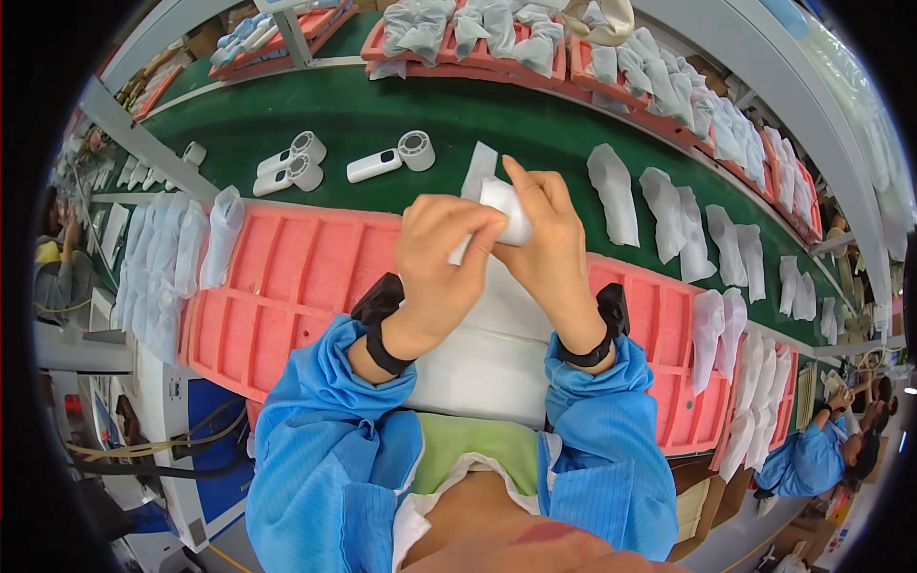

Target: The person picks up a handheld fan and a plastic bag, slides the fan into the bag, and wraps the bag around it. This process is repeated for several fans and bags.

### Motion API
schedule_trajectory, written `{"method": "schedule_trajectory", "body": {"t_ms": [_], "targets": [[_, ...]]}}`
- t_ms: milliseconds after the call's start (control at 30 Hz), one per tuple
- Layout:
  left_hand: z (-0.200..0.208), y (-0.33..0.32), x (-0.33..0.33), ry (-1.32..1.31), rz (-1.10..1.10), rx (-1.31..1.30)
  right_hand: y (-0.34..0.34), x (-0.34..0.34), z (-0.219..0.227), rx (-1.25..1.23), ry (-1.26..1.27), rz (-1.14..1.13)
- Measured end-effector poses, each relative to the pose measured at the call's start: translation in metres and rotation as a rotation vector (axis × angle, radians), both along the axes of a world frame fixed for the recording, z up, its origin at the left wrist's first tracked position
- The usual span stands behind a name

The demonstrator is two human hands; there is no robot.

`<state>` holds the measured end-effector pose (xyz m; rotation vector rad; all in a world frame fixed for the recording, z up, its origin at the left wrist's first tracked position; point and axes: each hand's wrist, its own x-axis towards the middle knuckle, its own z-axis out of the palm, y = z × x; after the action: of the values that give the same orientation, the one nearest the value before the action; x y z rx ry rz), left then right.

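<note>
In front of me, my left hand (439, 248) and my right hand (548, 224) close together on a white packing bag (511, 218). Its near side is bunched and rounded between my fingers, while a flat white flap (479, 162) sticks out beyond it. My fingers hide whatever may be inside. My left thumb and fingers pinch its left side; my right hand wraps round the other side. Beneath my wrists lies a pile of white bags (478, 372). Past my left hand, a white handheld fan (382, 164) lies bare on the green bench.
Two more handheld fans (289, 164) lie further left. Wrapped white pieces (611, 196) line the green bench (535, 119) at right. A pink compartment tray (306, 253) spans the near edge. Filled trays (468, 59) stand on the far side. Another person (812, 454) sits at far right.
</note>
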<state>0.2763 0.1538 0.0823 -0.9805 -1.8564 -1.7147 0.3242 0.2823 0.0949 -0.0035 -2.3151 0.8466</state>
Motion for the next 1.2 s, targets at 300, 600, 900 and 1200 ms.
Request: {"method": "schedule_trajectory", "body": {"t_ms": [300, 600, 900, 1200], "targets": [[0.0, 0.002, -0.009, 0.25, 0.187, -0.135, 0.006, -0.005, -0.004, -0.037, 0.071, -0.046], [-0.002, 0.008, -0.001, 0.074, -0.06, -0.041, 0.015, -0.012, -0.015, -0.038, 0.098, -0.043], [0.001, -0.008, -0.047, 0.025, -0.151, -0.167, 0.015, -0.01, -0.006, -0.459, 0.094, 0.378], [0.016, -0.019, -0.044, -0.224, -0.339, 0.211, 0.024, -0.017, -0.023, -0.251, -0.129, 0.367]]}}
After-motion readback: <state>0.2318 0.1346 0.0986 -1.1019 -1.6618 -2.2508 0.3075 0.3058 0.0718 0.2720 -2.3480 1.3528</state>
